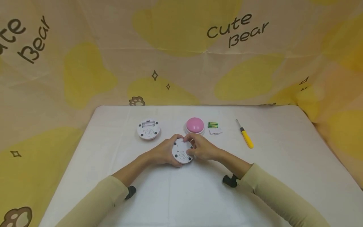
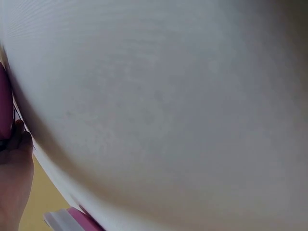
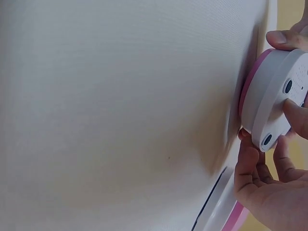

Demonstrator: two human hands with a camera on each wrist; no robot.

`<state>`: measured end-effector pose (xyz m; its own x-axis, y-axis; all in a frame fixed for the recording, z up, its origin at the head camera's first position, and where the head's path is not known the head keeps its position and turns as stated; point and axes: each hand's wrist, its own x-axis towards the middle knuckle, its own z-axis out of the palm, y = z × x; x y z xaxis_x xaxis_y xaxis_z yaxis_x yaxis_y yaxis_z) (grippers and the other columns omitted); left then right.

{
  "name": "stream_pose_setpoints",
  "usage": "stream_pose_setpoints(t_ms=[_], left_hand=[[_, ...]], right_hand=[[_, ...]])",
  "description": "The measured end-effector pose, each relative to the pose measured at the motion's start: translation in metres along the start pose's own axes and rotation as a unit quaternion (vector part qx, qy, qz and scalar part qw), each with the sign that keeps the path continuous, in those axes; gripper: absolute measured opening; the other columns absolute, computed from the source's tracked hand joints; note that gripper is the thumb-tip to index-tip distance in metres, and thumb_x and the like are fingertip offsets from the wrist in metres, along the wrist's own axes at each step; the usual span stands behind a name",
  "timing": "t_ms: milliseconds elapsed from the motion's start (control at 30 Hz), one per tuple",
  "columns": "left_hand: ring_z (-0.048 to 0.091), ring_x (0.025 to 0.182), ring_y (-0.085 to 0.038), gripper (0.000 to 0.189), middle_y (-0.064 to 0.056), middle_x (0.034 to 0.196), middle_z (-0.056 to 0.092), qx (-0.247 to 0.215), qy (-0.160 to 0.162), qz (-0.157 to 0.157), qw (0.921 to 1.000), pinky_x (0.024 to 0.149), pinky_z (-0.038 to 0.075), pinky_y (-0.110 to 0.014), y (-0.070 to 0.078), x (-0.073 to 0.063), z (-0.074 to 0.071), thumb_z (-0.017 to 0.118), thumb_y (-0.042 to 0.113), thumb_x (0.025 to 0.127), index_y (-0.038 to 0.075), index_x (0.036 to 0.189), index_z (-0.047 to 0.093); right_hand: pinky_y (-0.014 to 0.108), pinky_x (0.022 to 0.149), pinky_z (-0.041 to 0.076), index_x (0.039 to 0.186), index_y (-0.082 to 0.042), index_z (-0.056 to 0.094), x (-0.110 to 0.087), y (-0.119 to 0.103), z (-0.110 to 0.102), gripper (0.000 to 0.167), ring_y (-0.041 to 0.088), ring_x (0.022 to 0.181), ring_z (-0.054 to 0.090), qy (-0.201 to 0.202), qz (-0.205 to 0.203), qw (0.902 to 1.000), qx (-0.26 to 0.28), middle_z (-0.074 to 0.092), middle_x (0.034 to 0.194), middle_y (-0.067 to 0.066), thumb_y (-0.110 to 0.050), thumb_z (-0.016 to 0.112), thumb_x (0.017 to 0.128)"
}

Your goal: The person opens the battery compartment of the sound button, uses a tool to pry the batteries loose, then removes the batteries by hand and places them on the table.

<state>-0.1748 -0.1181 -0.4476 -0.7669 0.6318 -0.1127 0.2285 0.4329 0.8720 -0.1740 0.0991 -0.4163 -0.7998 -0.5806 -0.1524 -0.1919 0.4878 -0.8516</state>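
Observation:
A round white push button (image 1: pixel 182 155) with a pink dome is turned underside up, showing its speaker holes and dark rubber feet. My left hand (image 1: pixel 165 152) grips it from the left, thumb and fingers around the rim. From the right, my right hand (image 1: pixel 204 149) holds it too, its thumb on the underside and its fingertips at the far edge near the battery cover. The right wrist view shows the button's white side wall (image 3: pixel 262 91) and curled fingers (image 3: pixel 248 168) at its rim. In the left wrist view only a sliver of pink dome (image 2: pixel 5 103) shows.
A second button (image 1: pixel 148 130) lies underside up at the back left, its battery compartment uncovered. Behind my hands sits a pink-domed button (image 1: pixel 195 125), dome up. Beside it are green batteries (image 1: pixel 213 125) and a white battery cover (image 1: pixel 215 131). A yellow-handled screwdriver (image 1: pixel 246 137) lies farther right.

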Motion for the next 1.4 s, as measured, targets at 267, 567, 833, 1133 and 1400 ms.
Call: stream_pose_setpoints(t_ms=[267, 567, 833, 1133, 1400], left_hand=[[0.058, 0.104, -0.016, 0.097, -0.002, 0.118, 0.061, 0.005, -0.003, -0.001, 1.0000, 0.094, 0.045, -0.036, 0.000, -0.001, -0.001, 0.094, 0.012, 0.062, 0.014, 0.140, 0.037], [0.058, 0.105, -0.016, 0.097, -0.003, 0.120, 0.060, 0.004, -0.003, 0.010, 0.9999, 0.096, 0.044, -0.037, -0.001, -0.001, 0.000, 0.094, 0.011, 0.062, 0.012, 0.139, 0.037], [0.058, 0.106, -0.015, 0.097, -0.001, 0.121, 0.061, -0.003, -0.001, -0.007, 1.0000, 0.097, 0.044, -0.038, 0.002, -0.003, 0.001, 0.094, 0.013, 0.062, 0.015, 0.140, 0.037], [0.059, 0.105, -0.015, 0.095, -0.001, 0.120, 0.061, -0.004, 0.002, 0.000, 1.0000, 0.096, 0.044, -0.036, 0.002, -0.003, 0.001, 0.094, 0.013, 0.062, 0.015, 0.138, 0.038], [0.058, 0.102, -0.015, 0.092, 0.001, 0.117, 0.062, -0.005, 0.003, -0.007, 1.0000, 0.095, 0.043, -0.034, 0.002, -0.004, 0.001, 0.094, 0.012, 0.063, 0.016, 0.137, 0.039]], right_hand=[[0.034, 0.084, 0.043, 0.121, -0.004, 0.054, -0.002, -0.002, 0.002, 0.037, 0.024, 0.099, 0.050, 0.004, 0.012, 0.9999, 0.003, 0.055, 0.112, 0.009, 0.001, 0.070, 0.088], [0.034, 0.083, 0.044, 0.121, -0.006, 0.049, -0.002, 0.000, 0.003, 0.039, 0.024, 0.099, 0.050, 0.008, 0.008, 0.9999, -0.011, 0.053, 0.112, 0.009, 0.001, 0.069, 0.088], [0.044, 0.103, 0.040, 0.114, -0.007, 0.053, -0.003, -0.002, 0.003, 0.041, 0.026, 0.113, 0.051, 0.046, -0.017, 0.9981, -0.037, 0.056, 0.115, 0.006, 0.002, 0.075, 0.081], [0.038, 0.087, 0.048, 0.105, -0.008, 0.056, -0.003, 0.002, 0.004, 0.024, 0.020, 0.096, 0.056, 0.072, -0.051, 0.9954, -0.036, 0.060, 0.099, 0.003, 0.002, 0.068, 0.088], [0.037, 0.085, 0.049, 0.102, -0.010, 0.060, -0.004, 0.008, -0.006, 0.016, 0.018, 0.094, 0.060, 0.062, -0.064, 0.9959, -0.017, 0.065, 0.098, 0.001, 0.003, 0.061, 0.092]])
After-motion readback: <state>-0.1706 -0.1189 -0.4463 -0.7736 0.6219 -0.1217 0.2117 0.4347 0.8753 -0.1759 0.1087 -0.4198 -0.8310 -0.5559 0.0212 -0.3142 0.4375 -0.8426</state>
